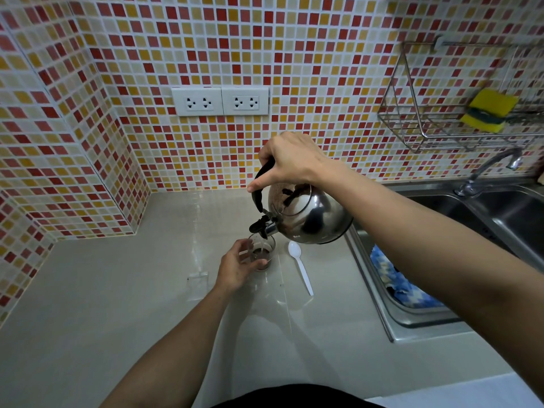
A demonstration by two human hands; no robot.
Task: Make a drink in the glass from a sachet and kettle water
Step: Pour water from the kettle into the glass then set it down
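Observation:
A small clear glass [263, 252] stands on the grey counter [117, 290] with dark brown liquid in its bottom. My left hand [239, 266] wraps around its left side. A shiny steel kettle [309, 216] hangs tilted over the glass, its black-capped spout [262, 226] just above the rim. My right hand [290, 161] grips the kettle's black handle [259, 189] from above. A clear, flat empty sachet [198, 276] lies on the counter left of my left hand.
A white plastic spoon [300, 267] lies right of the glass. A steel sink [471, 231] with a tap [494, 167] fills the right side, a blue-and-white cloth [403, 287] in its near basin. A wire rack [441, 119] holding a yellow sponge [488, 110] hangs on the tiled wall, sockets [220, 101] to its left.

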